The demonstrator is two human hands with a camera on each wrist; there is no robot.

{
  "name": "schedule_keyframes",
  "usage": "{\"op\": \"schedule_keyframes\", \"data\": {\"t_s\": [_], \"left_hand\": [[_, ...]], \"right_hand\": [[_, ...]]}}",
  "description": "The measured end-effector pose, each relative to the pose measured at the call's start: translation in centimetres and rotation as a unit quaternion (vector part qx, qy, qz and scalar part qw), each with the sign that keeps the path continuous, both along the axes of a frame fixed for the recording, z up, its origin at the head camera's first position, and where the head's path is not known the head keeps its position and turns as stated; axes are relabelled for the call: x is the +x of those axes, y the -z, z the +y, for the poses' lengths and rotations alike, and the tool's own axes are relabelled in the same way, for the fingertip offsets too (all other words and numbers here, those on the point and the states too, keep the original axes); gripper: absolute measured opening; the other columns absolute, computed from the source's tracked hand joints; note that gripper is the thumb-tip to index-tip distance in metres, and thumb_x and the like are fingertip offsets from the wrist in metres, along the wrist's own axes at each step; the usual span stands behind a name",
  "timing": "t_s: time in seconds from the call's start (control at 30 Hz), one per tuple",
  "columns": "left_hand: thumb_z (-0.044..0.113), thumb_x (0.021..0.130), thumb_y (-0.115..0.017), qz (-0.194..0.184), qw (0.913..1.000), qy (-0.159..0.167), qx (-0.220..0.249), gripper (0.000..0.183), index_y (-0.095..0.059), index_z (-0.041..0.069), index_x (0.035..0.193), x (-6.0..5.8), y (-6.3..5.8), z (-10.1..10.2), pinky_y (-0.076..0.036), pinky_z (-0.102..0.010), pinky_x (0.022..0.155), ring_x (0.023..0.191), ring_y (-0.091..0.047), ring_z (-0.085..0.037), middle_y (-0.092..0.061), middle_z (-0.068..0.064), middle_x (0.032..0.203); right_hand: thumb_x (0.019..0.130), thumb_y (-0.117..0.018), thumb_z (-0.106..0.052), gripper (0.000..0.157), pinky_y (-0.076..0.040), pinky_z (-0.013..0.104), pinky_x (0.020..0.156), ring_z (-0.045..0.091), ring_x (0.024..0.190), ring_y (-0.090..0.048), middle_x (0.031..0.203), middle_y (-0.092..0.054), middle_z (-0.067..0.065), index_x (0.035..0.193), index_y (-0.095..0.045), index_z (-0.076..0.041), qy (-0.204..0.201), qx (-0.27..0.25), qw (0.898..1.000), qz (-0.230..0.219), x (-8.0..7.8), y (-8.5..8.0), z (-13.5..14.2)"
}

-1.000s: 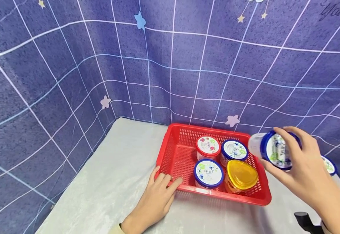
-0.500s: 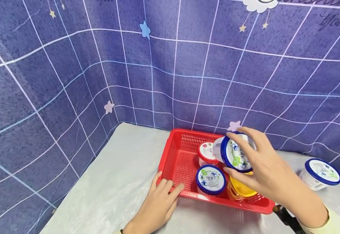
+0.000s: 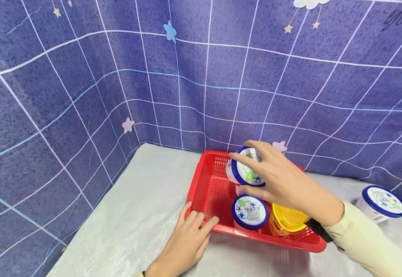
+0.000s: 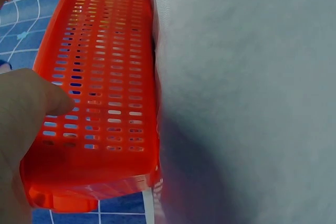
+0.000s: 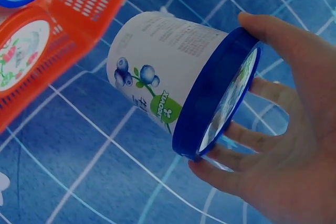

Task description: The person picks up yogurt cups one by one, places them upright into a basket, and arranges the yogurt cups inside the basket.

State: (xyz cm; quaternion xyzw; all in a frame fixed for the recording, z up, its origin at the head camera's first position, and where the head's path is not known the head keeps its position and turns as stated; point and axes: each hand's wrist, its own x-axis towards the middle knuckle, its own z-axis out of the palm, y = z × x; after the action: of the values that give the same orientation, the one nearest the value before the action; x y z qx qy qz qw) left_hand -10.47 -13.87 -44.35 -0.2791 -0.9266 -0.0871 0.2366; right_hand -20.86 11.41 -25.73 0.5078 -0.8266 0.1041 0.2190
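My right hand [image 3: 280,179] pinches a blue-lidded tub [image 3: 251,167] by the lid's edge, tilted on its side over the back of a red plastic basket [image 3: 194,186]. Blueberries are printed on the white wall of this tub [image 5: 152,66] in the right wrist view. My left hand [image 3: 187,240] grips the basket's front left corner, with its thumb against the perforated basket wall [image 4: 110,93] in the left wrist view. Inside the basket stand another blue-lidded tub [image 3: 250,212], a yellow-lidded container [image 3: 289,217] and a red-lidded tub [image 5: 23,51], mostly hidden behind my right hand in the head view.
One more blue-lidded tub [image 3: 382,202] stands on the pale table covering [image 3: 128,215] right of the basket. A blue-purple curtain [image 3: 152,88] with white lines rises behind the table and along its left side.
My right hand has carried the blue-lidded tub leftward from the basket's right side to over its back part. The left hand stays on the basket corner.
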Motion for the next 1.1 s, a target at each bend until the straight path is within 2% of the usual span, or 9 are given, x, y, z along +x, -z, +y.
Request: {"op": "schedule_keyframes", "data": {"t_s": [0.27,0.6,0.87,1.1], "left_hand": [[0.023,0.090,-0.064,-0.010,0.9999,-0.005,-0.008,0.042,-0.056,0.025,0.131,0.2,-0.1,0.0,-0.018,-0.059,0.116,0.099,-0.049,-0.016,-0.054,0.003,0.101],[0.024,0.086,-0.070,-0.014,0.9997,-0.009,-0.018,0.051,-0.054,0.025,0.134,0.1,-0.3,-0.1,-0.019,-0.060,0.116,0.102,-0.049,-0.017,-0.054,0.002,0.104],[0.022,0.087,-0.067,-0.004,0.9999,0.000,-0.011,0.047,-0.056,0.023,0.133,0.1,-0.2,-0.2,-0.021,-0.061,0.115,0.100,-0.050,-0.018,-0.054,0.002,0.103],[0.023,0.087,-0.067,-0.011,0.9999,-0.004,-0.011,0.047,-0.057,0.023,0.133,0.0,-0.2,-0.1,-0.020,-0.061,0.115,0.100,-0.049,-0.017,-0.053,0.002,0.103]], "right_hand": [[0.083,-0.079,-0.044,0.073,-0.047,0.058,0.097,0.037,0.122,-0.052,0.137,-0.049,0.023,0.144,-0.052,-0.013,-0.001,0.042,0.999,-0.019,-2.6,0.4,-1.8],[0.086,-0.075,-0.046,0.072,-0.044,0.059,0.102,0.040,0.126,-0.049,0.141,-0.046,0.024,0.146,-0.050,-0.015,0.008,0.077,0.995,-0.066,-4.6,1.1,-4.0],[0.086,-0.074,-0.049,0.071,-0.046,0.058,0.101,0.041,0.124,-0.052,0.142,-0.047,0.022,0.146,-0.050,-0.019,0.022,0.105,0.989,-0.101,-5.9,2.5,-5.9],[0.083,-0.077,-0.049,0.075,-0.045,0.058,0.102,0.043,0.125,-0.052,0.141,-0.048,0.024,0.146,-0.050,-0.018,0.027,0.128,0.983,-0.125,-7.2,4.1,-7.5]]}}
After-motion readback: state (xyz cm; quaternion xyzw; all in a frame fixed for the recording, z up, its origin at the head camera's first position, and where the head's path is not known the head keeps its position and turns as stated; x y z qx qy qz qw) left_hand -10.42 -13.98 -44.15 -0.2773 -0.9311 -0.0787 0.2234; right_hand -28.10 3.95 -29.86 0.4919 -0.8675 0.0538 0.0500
